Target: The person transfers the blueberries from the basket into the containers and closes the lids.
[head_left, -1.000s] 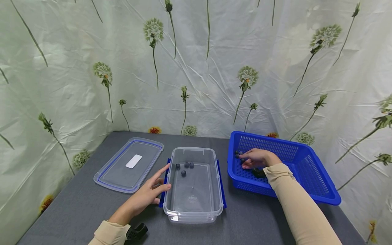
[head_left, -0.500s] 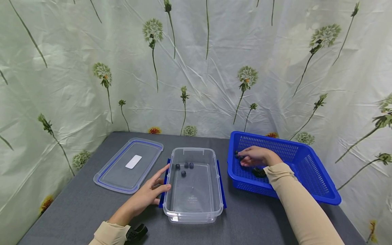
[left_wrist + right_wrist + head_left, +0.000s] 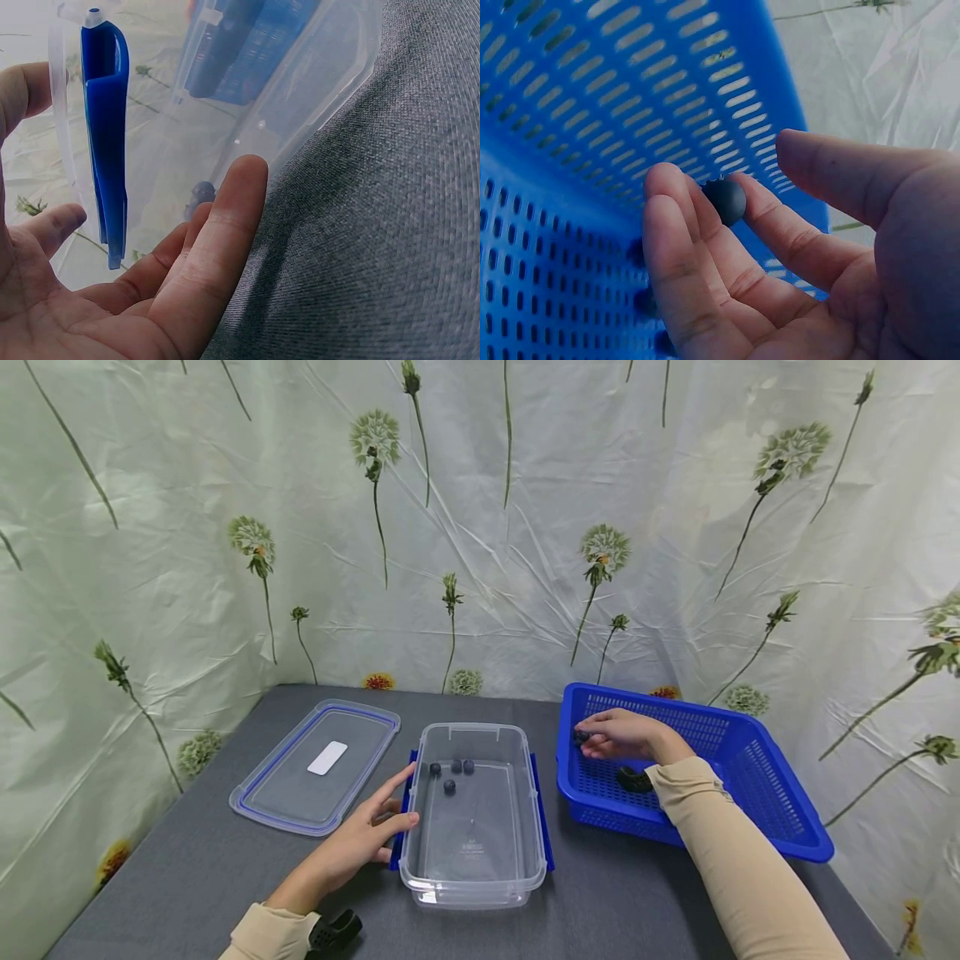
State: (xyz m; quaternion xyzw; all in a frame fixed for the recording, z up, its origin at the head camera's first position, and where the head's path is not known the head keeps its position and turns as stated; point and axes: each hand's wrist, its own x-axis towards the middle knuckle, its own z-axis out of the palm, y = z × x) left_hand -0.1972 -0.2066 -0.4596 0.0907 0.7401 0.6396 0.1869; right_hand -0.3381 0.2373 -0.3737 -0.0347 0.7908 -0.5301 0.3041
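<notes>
In the head view, my left hand (image 3: 356,839) rests against the left side of a clear plastic food container (image 3: 480,852), thumb and index fingertip at its rim. The left wrist view shows its fingers extended about the blue side latch (image 3: 106,142). Several blueberries (image 3: 450,787) lie on the container's floor toward the far end. My right hand (image 3: 626,735) is inside the blue plastic basket (image 3: 780,793), by its far left corner. A blueberry (image 3: 726,201) is held between its fingers in the right wrist view, the thumb raised apart. Darker blueberries (image 3: 646,301) show partly behind the fingers.
The container's clear lid (image 3: 315,777), with a blue seal and a white label (image 3: 327,757), lies flat on the grey table (image 3: 600,893) at left. A flower-printed curtain (image 3: 480,527) hangs behind the table's far edge.
My right hand has shifted slightly left and away within the basket and risen a little. A blueberry now shows at its fingertips. My left hand and the container stay put.
</notes>
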